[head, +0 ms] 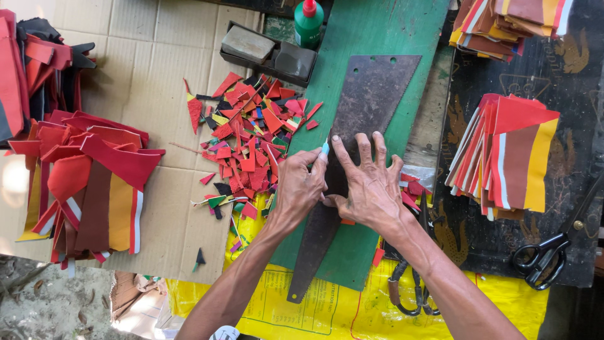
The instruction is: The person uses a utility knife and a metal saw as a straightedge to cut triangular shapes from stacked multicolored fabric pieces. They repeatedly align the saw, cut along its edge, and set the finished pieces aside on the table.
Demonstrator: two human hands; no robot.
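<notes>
While right hand [371, 182] pins saw blade [352, 157], left hand [301, 186] beside

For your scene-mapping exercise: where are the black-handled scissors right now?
In the head view, the black-handled scissors lie at the far right on the dark patterned cloth, below the stack of striped pieces.

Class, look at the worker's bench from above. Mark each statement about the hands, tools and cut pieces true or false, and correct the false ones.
1. The right hand lies spread flat on the dark rusty saw blade. True.
2. The left hand holds a pair of scissors. False: it pinches a small light-blue-tipped tool against the blade.
3. The black-handled scissors lie at the right edge, untouched. True.
4. The green bottle with a red cap lies on its side among the scraps. False: it stands at the top, beside the dark tray.
5. The heap of red offcuts lies left of the blade. True.
</notes>
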